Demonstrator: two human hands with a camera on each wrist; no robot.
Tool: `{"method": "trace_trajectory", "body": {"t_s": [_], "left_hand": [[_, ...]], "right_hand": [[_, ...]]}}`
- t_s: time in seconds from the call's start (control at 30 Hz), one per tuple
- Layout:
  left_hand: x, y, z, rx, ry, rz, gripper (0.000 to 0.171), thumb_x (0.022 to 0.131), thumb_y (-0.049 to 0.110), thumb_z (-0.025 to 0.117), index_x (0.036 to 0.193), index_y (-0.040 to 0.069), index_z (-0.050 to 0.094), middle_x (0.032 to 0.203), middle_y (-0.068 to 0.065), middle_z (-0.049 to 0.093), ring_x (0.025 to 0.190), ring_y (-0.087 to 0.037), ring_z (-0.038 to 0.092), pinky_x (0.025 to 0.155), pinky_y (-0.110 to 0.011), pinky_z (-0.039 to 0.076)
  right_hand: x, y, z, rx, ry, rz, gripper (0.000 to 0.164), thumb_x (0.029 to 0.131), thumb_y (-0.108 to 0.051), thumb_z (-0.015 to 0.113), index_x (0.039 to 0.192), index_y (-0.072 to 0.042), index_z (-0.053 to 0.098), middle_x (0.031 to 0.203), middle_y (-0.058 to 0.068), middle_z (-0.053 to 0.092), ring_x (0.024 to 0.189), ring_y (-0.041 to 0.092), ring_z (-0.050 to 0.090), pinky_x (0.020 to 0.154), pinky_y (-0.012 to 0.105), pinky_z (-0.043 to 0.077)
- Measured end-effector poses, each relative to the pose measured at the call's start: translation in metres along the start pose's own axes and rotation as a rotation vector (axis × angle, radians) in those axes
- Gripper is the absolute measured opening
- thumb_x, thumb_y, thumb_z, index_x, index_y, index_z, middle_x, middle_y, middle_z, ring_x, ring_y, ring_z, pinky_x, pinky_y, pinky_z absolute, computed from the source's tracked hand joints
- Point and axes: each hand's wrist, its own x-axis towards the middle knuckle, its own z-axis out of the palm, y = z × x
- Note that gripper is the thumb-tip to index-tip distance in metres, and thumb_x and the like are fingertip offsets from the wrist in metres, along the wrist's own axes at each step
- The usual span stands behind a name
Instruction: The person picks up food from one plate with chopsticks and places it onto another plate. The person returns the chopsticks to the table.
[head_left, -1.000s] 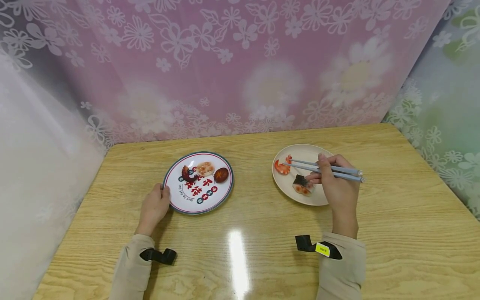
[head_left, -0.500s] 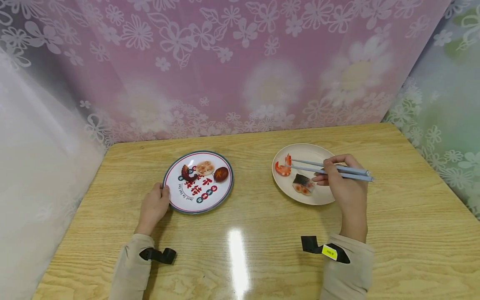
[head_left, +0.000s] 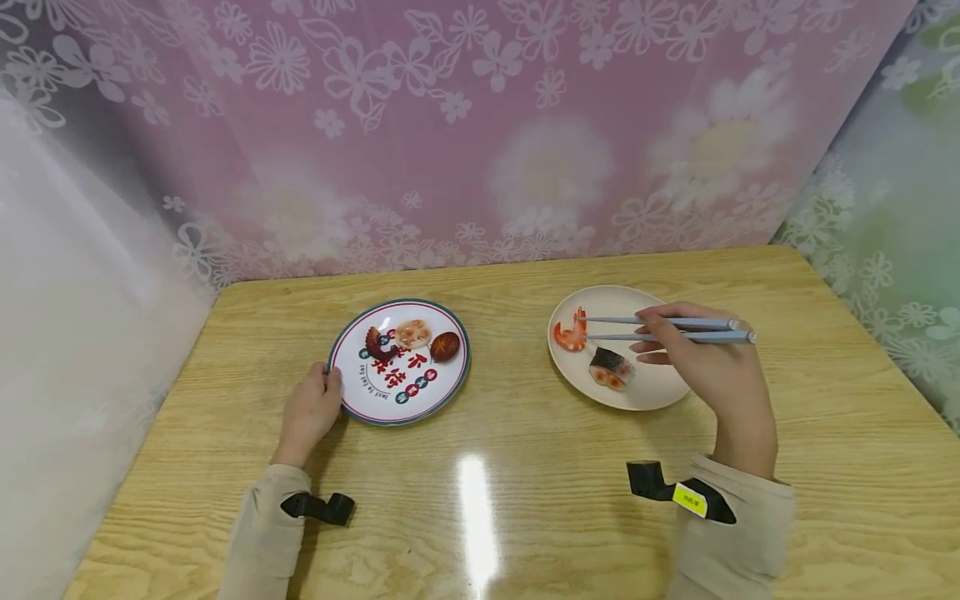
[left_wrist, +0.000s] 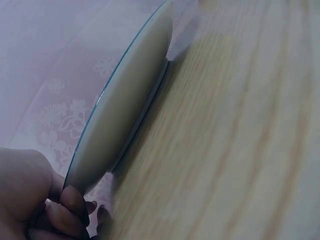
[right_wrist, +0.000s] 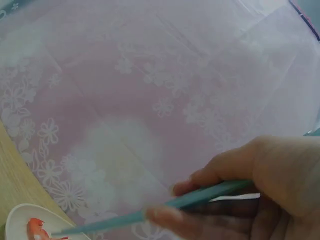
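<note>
Pink flowered cloth (head_left: 450, 167) hangs behind the table (head_left: 540, 475), just past its far edge. Towards the table's far left corner sits the white plate (head_left: 448, 379), bearing an octopus leg (head_left: 377, 344), a lotus slice (head_left: 413, 333) and a mushroom (head_left: 446, 347). Its left rim is pinched by the left hand (head_left: 311, 408) (in the left wrist view, the fingers curl around the edge). Near the table's far edge, right of its middle, the cream plate (head_left: 645, 392) carries a shrimp (head_left: 570, 335) by its left rim and a piece of sushi (head_left: 611, 369) closer to its near rim. The right hand (head_left: 708, 358) grips two chopsticks (head_left: 708, 337); their tips stand slightly apart at the shrimp's right side, and I cannot tell whether they clasp it.
</note>
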Motion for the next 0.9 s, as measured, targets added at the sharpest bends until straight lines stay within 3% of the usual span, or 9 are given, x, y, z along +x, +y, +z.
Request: {"method": "trace_trajectory", "body": {"t_s": [0.2, 0.33, 0.47, 0.63, 0.9], "left_hand": [[-0.002, 0.001, -0.002, 0.0, -0.003, 0.006, 0.039, 0.104, 0.02, 0.032, 0.124, -0.01, 0.045, 0.081, -0.017, 0.062, 0.064, -0.023, 0.058, 0.055, -0.031, 0.041], [-0.003, 0.003, -0.003, -0.006, -0.008, -0.002, 0.039, 0.104, 0.02, 0.032, 0.125, -0.01, 0.045, 0.083, -0.017, 0.061, 0.065, -0.023, 0.058, 0.055, -0.031, 0.041], [-0.002, 0.003, -0.002, -0.009, -0.011, -0.007, 0.039, 0.104, 0.021, 0.032, 0.125, -0.009, 0.045, 0.083, -0.017, 0.061, 0.064, -0.022, 0.058, 0.055, -0.031, 0.041], [-0.001, 0.003, -0.002, -0.002, 0.001, 0.001, 0.037, 0.104, 0.022, 0.031, 0.121, -0.007, 0.047, 0.079, -0.015, 0.061, 0.063, -0.023, 0.056, 0.054, -0.031, 0.04], [-0.001, 0.001, -0.001, 0.005, 0.007, 0.009, 0.037, 0.104, 0.022, 0.032, 0.12, -0.007, 0.048, 0.079, -0.015, 0.062, 0.063, -0.023, 0.057, 0.055, -0.031, 0.04]], "right_hand": [[0.009, 0.0, 0.002, -0.085, 0.081, -0.055, 0.029, 0.095, -0.019, 0.062, 0.101, 0.009, 0.064, 0.075, -0.004, 0.068, 0.058, 0.011, 0.068, 0.055, 0.025, 0.054], [0.015, 0.005, 0.005, -0.061, 0.088, -0.066, 0.027, 0.095, -0.017, 0.063, 0.098, 0.009, 0.061, 0.073, 0.001, 0.068, 0.053, 0.013, 0.066, 0.051, 0.027, 0.054], [0.017, 0.011, 0.007, -0.038, 0.081, -0.029, 0.031, 0.096, -0.02, 0.061, 0.095, 0.011, 0.059, 0.071, -0.001, 0.067, 0.054, 0.012, 0.067, 0.053, 0.027, 0.054], [0.017, 0.018, 0.007, -0.025, 0.138, -0.001, 0.039, 0.096, -0.026, 0.061, 0.095, 0.013, 0.061, 0.07, -0.004, 0.068, 0.055, 0.01, 0.067, 0.053, 0.027, 0.054], [0.014, 0.028, 0.002, -0.008, 0.192, -0.048, 0.025, 0.093, -0.022, 0.066, 0.097, 0.003, 0.064, 0.071, -0.007, 0.068, 0.05, 0.01, 0.065, 0.049, 0.023, 0.052]]}}
